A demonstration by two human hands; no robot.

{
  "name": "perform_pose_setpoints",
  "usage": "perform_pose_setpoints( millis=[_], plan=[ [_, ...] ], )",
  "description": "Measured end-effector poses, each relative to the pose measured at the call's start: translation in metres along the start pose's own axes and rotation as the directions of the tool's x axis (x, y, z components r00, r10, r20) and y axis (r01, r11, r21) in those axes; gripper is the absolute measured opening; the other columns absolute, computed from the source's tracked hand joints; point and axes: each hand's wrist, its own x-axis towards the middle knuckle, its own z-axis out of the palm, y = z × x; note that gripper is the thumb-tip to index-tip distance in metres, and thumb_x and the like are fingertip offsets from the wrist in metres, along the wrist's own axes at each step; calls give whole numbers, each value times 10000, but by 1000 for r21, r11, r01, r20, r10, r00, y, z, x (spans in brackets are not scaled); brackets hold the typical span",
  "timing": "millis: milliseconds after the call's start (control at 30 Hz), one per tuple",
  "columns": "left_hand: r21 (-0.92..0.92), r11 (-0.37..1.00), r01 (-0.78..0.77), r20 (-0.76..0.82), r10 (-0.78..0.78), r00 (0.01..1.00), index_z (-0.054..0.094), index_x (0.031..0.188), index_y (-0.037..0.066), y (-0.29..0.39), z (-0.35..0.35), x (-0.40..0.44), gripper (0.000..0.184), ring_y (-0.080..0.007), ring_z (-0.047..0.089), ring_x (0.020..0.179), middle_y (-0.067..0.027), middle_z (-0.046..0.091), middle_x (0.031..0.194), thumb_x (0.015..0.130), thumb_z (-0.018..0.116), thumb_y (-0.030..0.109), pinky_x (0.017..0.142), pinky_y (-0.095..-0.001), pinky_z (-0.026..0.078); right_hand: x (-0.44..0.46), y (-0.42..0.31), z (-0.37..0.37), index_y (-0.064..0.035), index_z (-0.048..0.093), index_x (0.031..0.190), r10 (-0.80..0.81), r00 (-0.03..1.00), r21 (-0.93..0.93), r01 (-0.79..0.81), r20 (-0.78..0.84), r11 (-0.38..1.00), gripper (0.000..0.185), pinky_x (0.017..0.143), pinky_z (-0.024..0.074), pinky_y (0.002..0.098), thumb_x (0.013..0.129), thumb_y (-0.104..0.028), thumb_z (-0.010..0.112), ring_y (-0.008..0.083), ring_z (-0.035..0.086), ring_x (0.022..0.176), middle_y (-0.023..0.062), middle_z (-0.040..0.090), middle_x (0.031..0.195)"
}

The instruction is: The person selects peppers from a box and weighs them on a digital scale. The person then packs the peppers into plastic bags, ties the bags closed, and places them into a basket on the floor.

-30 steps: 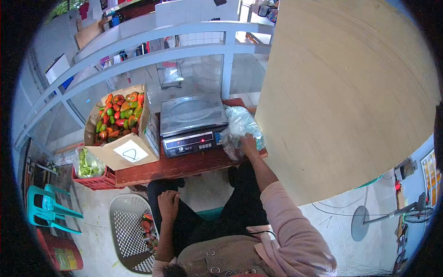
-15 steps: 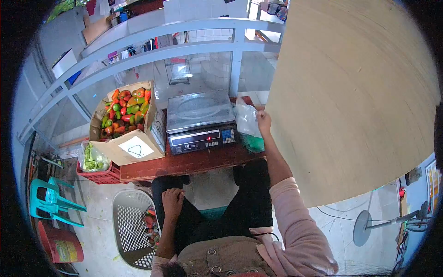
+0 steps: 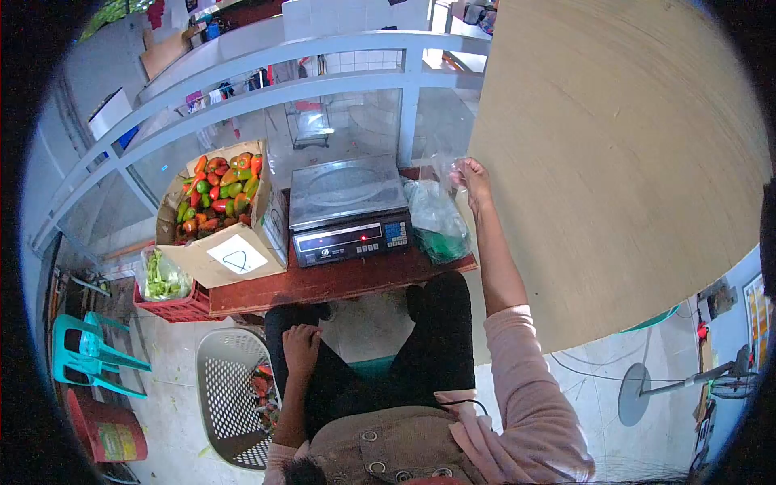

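Note:
My right hand (image 3: 473, 178) is raised beside the right end of the scale, its fingers pinched on a thin clear plastic bag (image 3: 441, 166). Below that hand, a pile of clear and green plastic bags (image 3: 440, 230) lies on the dark red wooden table (image 3: 323, 289). The digital weighing scale (image 3: 347, 198) with its steel plate stands just left of the bags. My left hand (image 3: 301, 347) rests on my left thigh, holding nothing, with its fingers laid out over the knee area.
Left of the scale stands a cardboard box (image 3: 246, 257) of red and green peppers (image 3: 222, 194). A red crate (image 3: 174, 309) holds bagged green vegetables. On the floor are a white basket (image 3: 222, 384) and a teal chair (image 3: 93, 352). A large wooden board (image 3: 614, 178) rises at right.
My right hand has moved up slightly and now draws a thin clear bag upward from the pile. The left hand stays on my thigh.

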Motion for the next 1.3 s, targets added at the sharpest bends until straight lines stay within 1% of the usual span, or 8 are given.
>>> perform_pose_setpoints(
  millis=[433, 533, 567, 767, 867, 967, 1067, 1300],
  plan=[
    [-55, 996, 69, 109, -62, 992, 668, 971, 81, -7, 1, 1, 232, -237, 572, 891, -62, 648, 946, 894, 553, 267, 818, -376, 395, -54, -63, 38, -60, 602, 930, -153, 973, 422, 67, 173, 904, 125, 851, 503, 366, 879, -173, 615, 227, 614, 985, 116, 632, 1049],
    [-784, 483, 389, 341, -187, 921, 609, 1131, 44, -4, 7, 8, 439, -240, 592, 961, -101, 646, 1069, 965, 427, 408, 864, -373, 422, -109, -15, 64, -49, 599, 1055, 66, 852, -32, -57, 519, 998, 297, 921, 449, 370, 914, -307, 563, 227, 588, 1034, 131, 613, 1136],
    [-837, 313, 449, 428, -137, 894, 568, 1180, 30, 9, 1, 12, 514, -250, 582, 1006, -117, 627, 1113, 966, 376, 456, 901, -384, 416, -151, -24, 91, -45, 583, 1148, 13, 756, -254, 204, 655, 946, 402, 973, 411, 377, 914, -370, 546, 227, 558, 1092, 113, 596, 1187],
    [-643, -491, 588, 396, 444, 804, 382, 1362, 2, 49, -17, 30, 758, -289, 479, 1222, -165, 495, 1321, 945, 208, 610, 1068, -439, 334, -306, 44, 170, -61, 559, 1211, 285, 444, -435, 283, 849, 855, 442, 998, 384, 396, 856, -315, 629, 269, 535, 1124, 137, 581, 1193],
    [-603, -464, 649, 588, 291, 755, 392, 1365, 13, 78, -45, 42, 671, -267, 427, 1274, -165, 421, 1391, 953, 353, 541, 1066, -401, 347, -323, 37, 186, -54, 579, 1163, 333, 260, -393, 230, 906, 890, 389, 943, 410, 376, 860, -295, 623, 262, 562, 1049, 135, 598, 1134],
    [-948, 206, 245, 311, 419, 853, 406, 1367, 31, 78, -54, 52, 546, -236, 474, 1224, -151, 460, 1359, 936, 531, 342, 1024, -366, 398, -320, 19, 185, -48, 585, 1117, 268, 315, -346, 226, 911, 911, 339, 884, 432, 364, 853, -256, 622, 253, 581, 971, 127, 611, 1066],
    [-928, 25, 373, 373, 98, 923, 486, 1279, 51, 70, -34, 49, 480, -179, 569, 1058, -75, 569, 1196, 850, 656, 184, 913, -326, 478, -315, 16, 181, -44, 588, 1043, 16, 526, -251, 377, 850, 891, 267, 844, 447, 362, 843, -218, 626, 243, 594, 924, 107, 618, 996],
    [-978, -204, 38, 64, -123, 990, 542, 1107, 40, 80, -83, 63, 263, -98, 557, 904, -25, 594, 1026, 880, 627, 142, 807, -245, 445, -300, -6, 182, -16, 604, 958, 173, 633, -319, 124, 755, 940, 182, 779, 474, 327, 888, -185, 596, 197, 604, 843, 83, 622, 913]
  ],
)
